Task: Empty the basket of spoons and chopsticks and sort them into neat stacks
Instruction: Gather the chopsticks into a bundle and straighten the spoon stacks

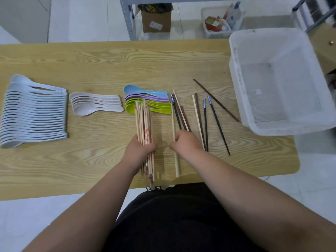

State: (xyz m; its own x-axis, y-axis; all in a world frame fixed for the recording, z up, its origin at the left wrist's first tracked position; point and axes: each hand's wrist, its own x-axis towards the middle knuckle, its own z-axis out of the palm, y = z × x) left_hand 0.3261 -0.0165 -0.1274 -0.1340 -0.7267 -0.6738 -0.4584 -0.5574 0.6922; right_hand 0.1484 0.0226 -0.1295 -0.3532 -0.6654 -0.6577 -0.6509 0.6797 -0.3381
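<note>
- Pale tiled floor lies beyond a light wood-grain desk (109,62), and from my remote seat I see a grey metal shelf frame (127,17) standing behind it.
- Under that frame sits a brown cardboard box (156,20) with a white label too small for me to read. Near it is a small white plastic bin (209,33) holding bottles and a red packet.
- At the desk's right end stands the large white perforated plastic basket (234,73); I see only its mesh bottom inside.
- On the desk's left lies a long overlapping row of white plastic spoons (34,113). Next come a short stack of off-white spoons (94,103) and a stack of blue, purple and green spoons (145,96).
- The person's left hand (141,150) grips a bundle of pale bamboo chopsticks (144,122), fingers curled round it. I cannot read the red print on them. The bundle's far tips overlap the green spoons.
- The right hand (183,140) has its fingers curled, pinching a single pale wooden chopstick (173,120) that lies along the desk just beside the bundle.
- Between that hand and the basket lie loose dark brown, black and pale chopsticks (205,120). One brown chopstick (216,100) lies slantwise, its near end just beside the basket.
</note>
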